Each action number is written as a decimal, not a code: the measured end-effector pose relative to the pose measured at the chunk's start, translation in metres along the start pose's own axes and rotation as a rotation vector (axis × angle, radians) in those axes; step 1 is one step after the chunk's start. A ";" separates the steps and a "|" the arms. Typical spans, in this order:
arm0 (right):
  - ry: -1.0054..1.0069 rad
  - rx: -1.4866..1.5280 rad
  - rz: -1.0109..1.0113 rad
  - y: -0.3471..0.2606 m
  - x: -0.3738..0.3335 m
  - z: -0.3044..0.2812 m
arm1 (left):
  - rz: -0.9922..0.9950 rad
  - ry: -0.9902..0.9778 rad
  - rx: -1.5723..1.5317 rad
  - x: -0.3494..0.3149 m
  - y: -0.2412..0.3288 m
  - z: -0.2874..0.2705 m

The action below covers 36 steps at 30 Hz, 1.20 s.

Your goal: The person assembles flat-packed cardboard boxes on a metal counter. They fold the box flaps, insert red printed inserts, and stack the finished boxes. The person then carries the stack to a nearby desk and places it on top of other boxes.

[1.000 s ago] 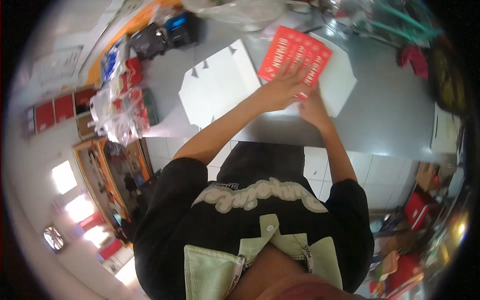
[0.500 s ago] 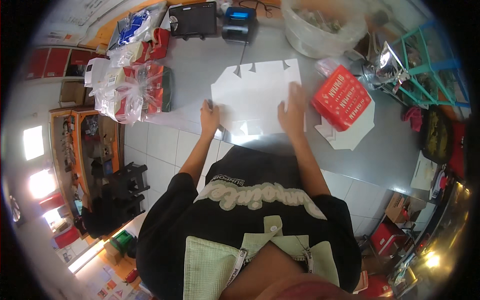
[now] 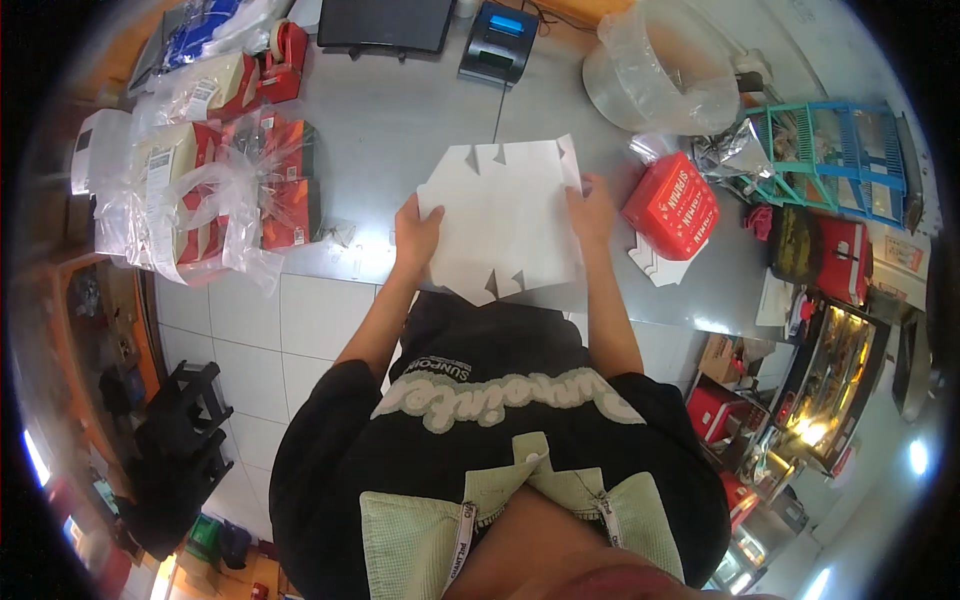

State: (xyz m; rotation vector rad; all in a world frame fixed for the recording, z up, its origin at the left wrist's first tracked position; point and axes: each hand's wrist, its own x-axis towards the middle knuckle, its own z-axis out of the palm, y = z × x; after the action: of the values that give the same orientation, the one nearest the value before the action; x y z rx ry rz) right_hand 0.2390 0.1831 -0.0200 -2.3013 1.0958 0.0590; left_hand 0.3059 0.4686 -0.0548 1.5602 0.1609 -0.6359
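A flat white carton blank [image 3: 503,222] with notched edges is lying on the grey desk [image 3: 400,120], held at both sides by the left hand [image 3: 416,232] and the right hand [image 3: 591,207]. Just right of it a red folded box [image 3: 670,203] is sitting on more white blanks [image 3: 655,268]. At the left, red and cream boxes wrapped in clear plastic bags [image 3: 215,190] are standing stacked, white labels [image 3: 160,175] showing on them. At the far edge a dark screen [image 3: 385,22] is standing beside a small black printer with a blue-lit display [image 3: 497,45]. At the right rim, red packages [image 3: 845,260] are sitting below a teal rack.
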 end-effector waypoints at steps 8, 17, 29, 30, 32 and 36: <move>-0.204 0.587 -0.451 -0.041 -0.012 -0.064 | 0.734 0.365 0.424 0.023 0.098 -0.041; -0.461 0.426 -0.824 -0.133 -0.064 -0.109 | 0.691 -0.787 1.079 0.040 0.260 0.006; -0.157 1.170 -0.216 -0.111 -0.075 -0.099 | 1.201 -0.297 0.371 -0.002 0.156 0.014; -0.139 1.035 -0.347 -0.119 -0.081 -0.100 | 1.114 -0.278 0.264 -0.002 0.152 0.015; -0.099 0.747 -0.600 -0.132 -0.092 -0.105 | 1.011 -0.257 0.076 -0.015 0.146 0.033; -0.130 0.403 -0.813 -0.139 -0.111 -0.113 | 1.224 -0.166 0.136 -0.023 0.165 0.042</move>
State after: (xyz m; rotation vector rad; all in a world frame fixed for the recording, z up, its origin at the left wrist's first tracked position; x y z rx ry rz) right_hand 0.2435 0.2696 0.1717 -2.1559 0.0389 -0.2954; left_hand 0.3516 0.4161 0.1022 1.4074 -0.9215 0.2104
